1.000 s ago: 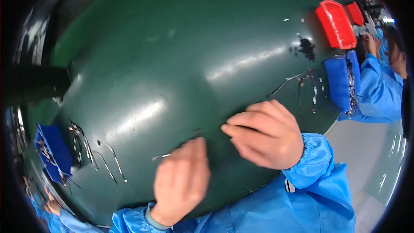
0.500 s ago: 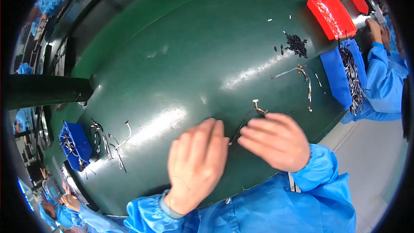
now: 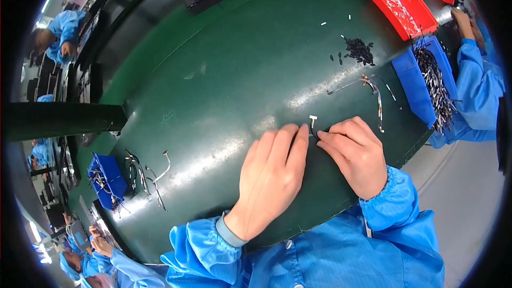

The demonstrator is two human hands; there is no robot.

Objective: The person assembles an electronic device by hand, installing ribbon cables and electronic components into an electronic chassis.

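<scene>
A thin cable [image 3: 312, 124] with a small white connector at its far end is between my hands, just above or on the green table. My right hand [image 3: 356, 156] has its thumb and fingertips closed in a pinch on the cable's dark part. From the other side my left hand [image 3: 273, 173] meets it, back of the hand up, fingers together and bent down; its thumb is hidden beneath. The fingers cover most of the cable's length. Farther right, more loose cables [image 3: 379, 98] lie on the table, and a heap of small black parts [image 3: 358, 52] sits behind them.
At the right stand a blue bin [image 3: 414, 86] full of cables and a red bin [image 3: 385, 4]. Another blue bin [image 3: 109, 173] and loose cables [image 3: 140, 173] are at the left. A dark post [image 3: 64, 117] juts in from the left. Co-workers in blue sit on both sides.
My hands have come together around the cable, moving slightly away from me, and the right fingers have closed into a pinch. The whole view has shifted a little.
</scene>
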